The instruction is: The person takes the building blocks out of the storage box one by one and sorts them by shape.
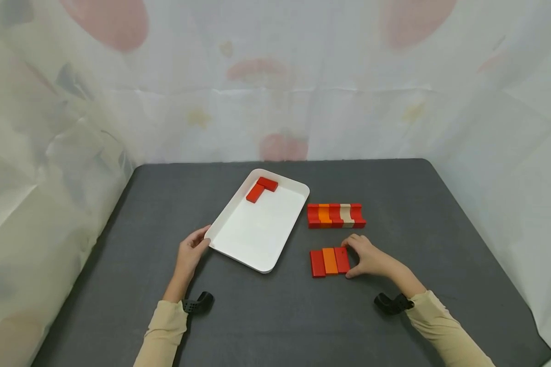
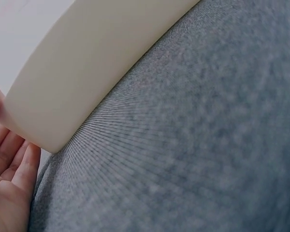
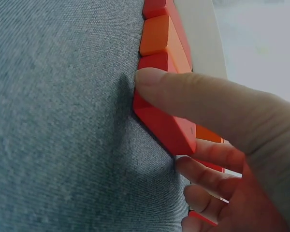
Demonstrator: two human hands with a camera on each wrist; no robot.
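Tray (image 1: 239, 239) with two red blocks (image 1: 261, 189), beside block rows (image 1: 335, 215).

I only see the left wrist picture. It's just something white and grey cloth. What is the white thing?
Observer: It's a white tray on the grey table; the left hand holds its near corner.
Operator: Is anything in it?
Observer: Two red blocks in an L at the far end.
Operator: What's the other hand doing?
Observer: The right hand grips the red block at the right end of a row of three blocks, red, orange, red.
Operator: Any more blocks?
Observer: Yes, a wavy row of five behind those.
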